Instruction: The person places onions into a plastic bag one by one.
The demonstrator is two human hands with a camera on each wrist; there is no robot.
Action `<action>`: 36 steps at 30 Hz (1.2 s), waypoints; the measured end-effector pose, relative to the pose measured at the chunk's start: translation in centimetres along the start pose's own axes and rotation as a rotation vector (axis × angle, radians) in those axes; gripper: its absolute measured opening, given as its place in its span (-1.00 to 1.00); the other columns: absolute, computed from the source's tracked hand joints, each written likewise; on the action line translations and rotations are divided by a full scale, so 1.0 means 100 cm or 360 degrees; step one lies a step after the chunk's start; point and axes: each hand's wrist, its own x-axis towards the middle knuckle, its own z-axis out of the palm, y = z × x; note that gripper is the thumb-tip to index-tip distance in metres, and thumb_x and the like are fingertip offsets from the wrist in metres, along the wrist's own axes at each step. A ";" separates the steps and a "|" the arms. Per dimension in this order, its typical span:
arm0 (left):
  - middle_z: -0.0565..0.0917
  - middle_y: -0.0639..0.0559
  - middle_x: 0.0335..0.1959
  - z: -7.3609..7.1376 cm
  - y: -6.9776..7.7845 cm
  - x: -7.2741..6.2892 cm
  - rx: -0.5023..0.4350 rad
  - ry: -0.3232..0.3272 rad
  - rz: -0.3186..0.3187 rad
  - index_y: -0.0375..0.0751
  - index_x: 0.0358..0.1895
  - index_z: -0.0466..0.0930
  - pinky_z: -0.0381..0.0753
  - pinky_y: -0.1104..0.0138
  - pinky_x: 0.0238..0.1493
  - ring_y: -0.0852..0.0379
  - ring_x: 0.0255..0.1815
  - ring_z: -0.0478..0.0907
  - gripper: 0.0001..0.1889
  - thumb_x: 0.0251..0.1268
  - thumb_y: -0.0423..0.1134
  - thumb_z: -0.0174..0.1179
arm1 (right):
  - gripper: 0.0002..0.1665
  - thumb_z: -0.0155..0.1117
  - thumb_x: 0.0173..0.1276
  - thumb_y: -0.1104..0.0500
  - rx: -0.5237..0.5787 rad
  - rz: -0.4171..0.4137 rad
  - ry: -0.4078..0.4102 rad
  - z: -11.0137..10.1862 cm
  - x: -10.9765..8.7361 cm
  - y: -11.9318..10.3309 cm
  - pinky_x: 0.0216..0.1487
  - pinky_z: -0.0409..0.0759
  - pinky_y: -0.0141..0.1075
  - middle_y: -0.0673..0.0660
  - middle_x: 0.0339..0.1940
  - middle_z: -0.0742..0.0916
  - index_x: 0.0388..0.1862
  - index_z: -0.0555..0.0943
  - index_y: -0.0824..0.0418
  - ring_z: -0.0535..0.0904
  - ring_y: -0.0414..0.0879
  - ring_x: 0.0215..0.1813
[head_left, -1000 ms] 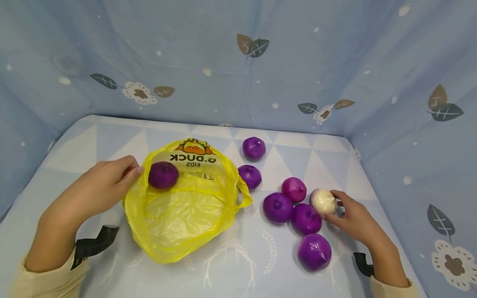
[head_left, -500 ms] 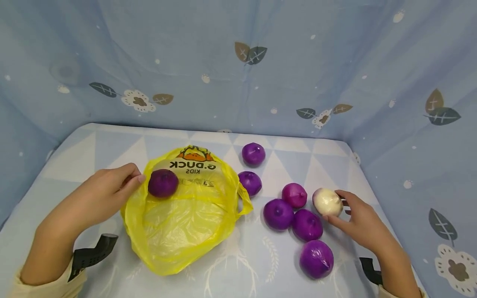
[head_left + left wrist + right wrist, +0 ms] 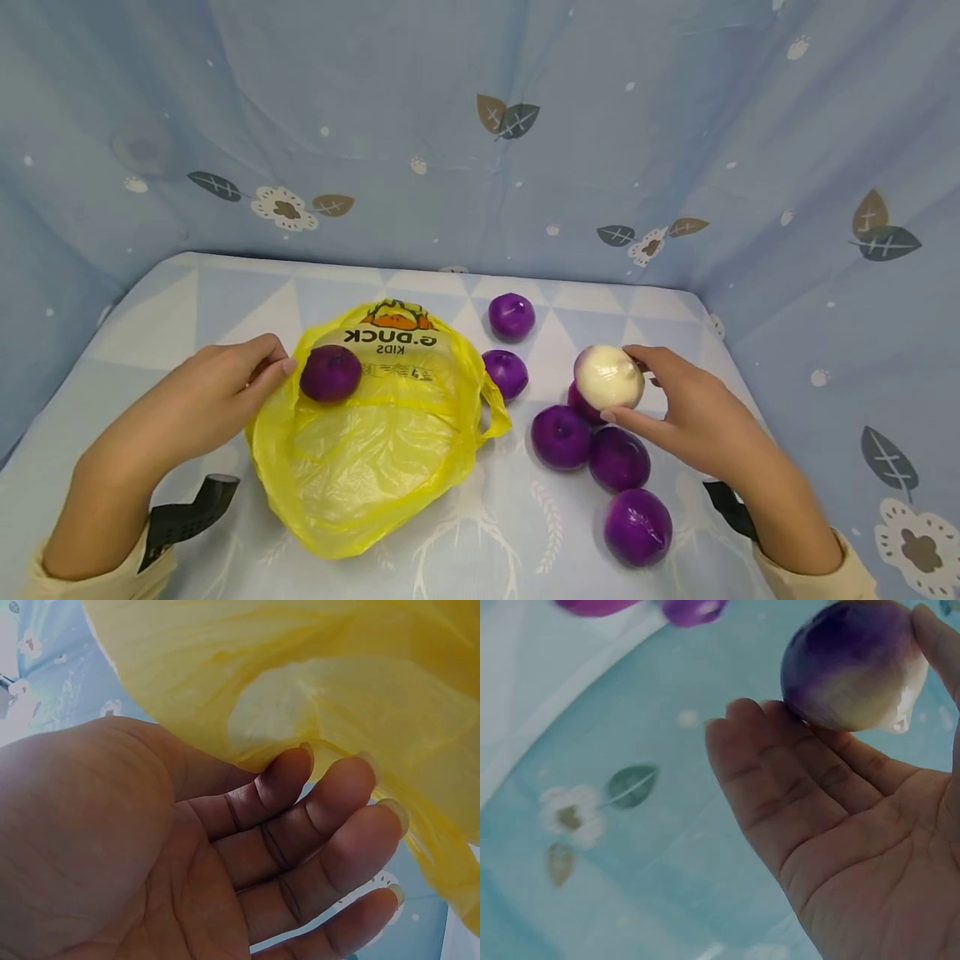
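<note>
In the head view my left hand (image 3: 232, 385) pinches the left rim of a yellow plastic bag (image 3: 375, 450), which lies spread with its mouth facing up. One dark purple onion (image 3: 330, 373) lies inside, near that hand. The left wrist view has the bag's edge (image 3: 187, 712) between thumb and fingers. My right hand (image 3: 693, 408) holds a cream-white and purple onion (image 3: 609, 377) between thumb and fingers, raised above the table. In the right wrist view this onion's purple side (image 3: 851, 664) shows. It partly hides a magenta onion (image 3: 583, 406) below it.
Beside the bag's right edge lie a purple onion (image 3: 506, 374) and, farther back, another onion (image 3: 512, 317). Several more, including the front onion (image 3: 637, 527), lie close together below my right hand. A blue patterned curtain (image 3: 450, 167) encloses the table (image 3: 247, 300) behind and at the sides.
My right hand has lifted the white-and-purple onion and brought it left, over the magenta one. The left hand stays at the bag's rim. The head view has shifted slightly.
</note>
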 end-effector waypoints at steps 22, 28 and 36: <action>0.36 0.08 -0.53 -0.005 -0.001 -0.003 0.0020 0.0001 -0.0047 -0.16 -0.09 0.51 0.29 0.29 -0.49 0.12 -0.52 0.32 -0.80 0.73 -0.13 0.00 | -0.07 0.58 0.24 -0.27 -0.0032 -0.0581 -0.0200 -0.002 0.071 -0.104 0.15 0.65 -0.09 0.05 0.24 0.66 0.43 0.48 0.15 0.65 -0.06 0.16; 0.37 0.07 -0.52 -0.006 0.000 -0.002 0.0026 0.0002 -0.0062 -0.17 -0.07 0.50 0.30 0.29 -0.48 0.12 -0.51 0.33 -0.81 0.73 -0.15 0.00 | -0.12 0.56 0.28 -0.24 -0.0074 -0.0673 -0.0289 0.002 0.080 -0.119 0.20 0.62 -0.10 0.02 0.26 0.65 0.43 0.49 0.16 0.59 -0.08 0.25; 0.35 0.09 -0.54 -0.004 -0.001 -0.004 0.0029 -0.0002 -0.0019 -0.14 -0.10 0.50 0.29 0.30 -0.49 0.14 -0.53 0.31 -0.83 0.72 -0.16 0.01 | -0.15 0.51 0.35 -0.20 -0.0105 -0.0857 -0.0400 0.015 0.094 -0.140 0.22 0.60 -0.18 0.01 0.38 0.60 0.48 0.44 0.11 0.53 -0.12 0.33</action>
